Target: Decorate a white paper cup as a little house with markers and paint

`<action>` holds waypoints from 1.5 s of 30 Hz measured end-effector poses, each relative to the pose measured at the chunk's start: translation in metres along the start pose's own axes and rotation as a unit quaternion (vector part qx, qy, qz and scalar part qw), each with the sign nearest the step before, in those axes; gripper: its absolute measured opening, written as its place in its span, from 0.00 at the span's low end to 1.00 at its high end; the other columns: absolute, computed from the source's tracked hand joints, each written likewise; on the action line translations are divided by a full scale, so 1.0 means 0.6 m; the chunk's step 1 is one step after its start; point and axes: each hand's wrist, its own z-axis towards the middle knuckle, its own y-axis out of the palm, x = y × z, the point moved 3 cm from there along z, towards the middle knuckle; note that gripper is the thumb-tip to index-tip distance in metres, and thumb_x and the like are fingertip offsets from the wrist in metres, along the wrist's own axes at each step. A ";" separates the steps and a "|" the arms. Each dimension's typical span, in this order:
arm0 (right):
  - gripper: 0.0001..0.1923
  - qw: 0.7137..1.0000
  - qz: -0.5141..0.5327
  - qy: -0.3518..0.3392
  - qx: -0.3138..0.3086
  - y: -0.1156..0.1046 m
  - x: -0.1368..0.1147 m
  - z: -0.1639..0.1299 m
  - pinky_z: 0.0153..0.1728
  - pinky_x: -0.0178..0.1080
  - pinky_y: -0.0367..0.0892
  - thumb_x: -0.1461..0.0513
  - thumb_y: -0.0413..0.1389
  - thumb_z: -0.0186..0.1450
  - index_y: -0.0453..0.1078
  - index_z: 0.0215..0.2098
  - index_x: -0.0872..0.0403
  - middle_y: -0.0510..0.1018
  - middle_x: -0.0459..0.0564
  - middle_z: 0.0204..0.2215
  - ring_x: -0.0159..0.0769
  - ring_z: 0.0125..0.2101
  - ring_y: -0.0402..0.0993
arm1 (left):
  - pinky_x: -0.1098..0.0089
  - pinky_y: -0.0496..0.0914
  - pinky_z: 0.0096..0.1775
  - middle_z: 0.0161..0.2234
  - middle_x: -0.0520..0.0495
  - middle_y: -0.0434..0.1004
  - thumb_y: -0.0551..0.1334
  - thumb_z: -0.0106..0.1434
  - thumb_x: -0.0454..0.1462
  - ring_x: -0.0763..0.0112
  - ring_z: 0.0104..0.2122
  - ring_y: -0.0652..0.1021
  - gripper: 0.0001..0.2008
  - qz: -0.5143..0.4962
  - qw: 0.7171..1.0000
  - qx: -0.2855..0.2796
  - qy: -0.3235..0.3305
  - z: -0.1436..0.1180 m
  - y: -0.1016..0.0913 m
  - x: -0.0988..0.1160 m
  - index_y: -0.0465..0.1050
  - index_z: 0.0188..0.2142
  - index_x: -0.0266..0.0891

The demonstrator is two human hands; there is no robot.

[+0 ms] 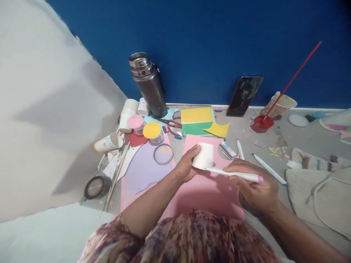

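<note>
Patterned cloth fills the bottom of my view, with both forearms reaching out over it. On the left, my hand is curled round a white paper cup, fingers at its side, steadying it upside down on a pink paper sheet in the middle of the tabletop. On the right, my hand pinches a white marker with a pink end, its tip touching the cup's lower edge. I see no traced line on the pink sheet yet, so I judge the marking round the cup has barely begun. Other cups with coloured discs on them stand near the steel flask, looking finished. Scissors lie beyond, unused.
</note>
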 end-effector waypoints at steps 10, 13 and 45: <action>0.05 0.999 -0.024 -0.015 -0.014 0.001 -0.008 0.006 0.35 0.38 0.76 0.64 0.60 0.72 0.78 0.44 0.52 0.86 0.50 0.33 0.37 0.32 0.82 | 0.57 0.79 0.44 0.39 0.40 0.83 0.74 0.59 0.51 0.54 0.39 0.84 0.27 0.035 0.999 -0.009 0.029 -0.005 0.013 0.004 0.76 0.49 0.35; 0.05 0.999 -0.046 -0.019 -0.001 -0.001 -0.009 0.007 0.36 0.38 0.76 0.65 0.60 0.72 0.78 0.44 0.52 0.86 0.50 0.33 0.38 0.33 0.83 | 0.62 0.78 0.42 0.38 0.42 0.83 0.74 0.58 0.51 0.58 0.38 0.84 0.27 0.049 0.998 -0.001 0.044 -0.007 0.014 0.005 0.77 0.49 0.36; 0.05 0.999 -0.039 0.003 0.024 -0.008 -0.024 0.013 0.26 0.37 0.72 0.66 0.59 0.68 0.75 0.39 0.51 0.83 0.48 0.27 0.37 0.25 0.80 | 0.60 0.79 0.43 0.38 0.42 0.81 0.75 0.58 0.52 0.58 0.38 0.83 0.27 0.048 0.998 0.011 0.037 -0.007 0.014 0.002 0.76 0.47 0.36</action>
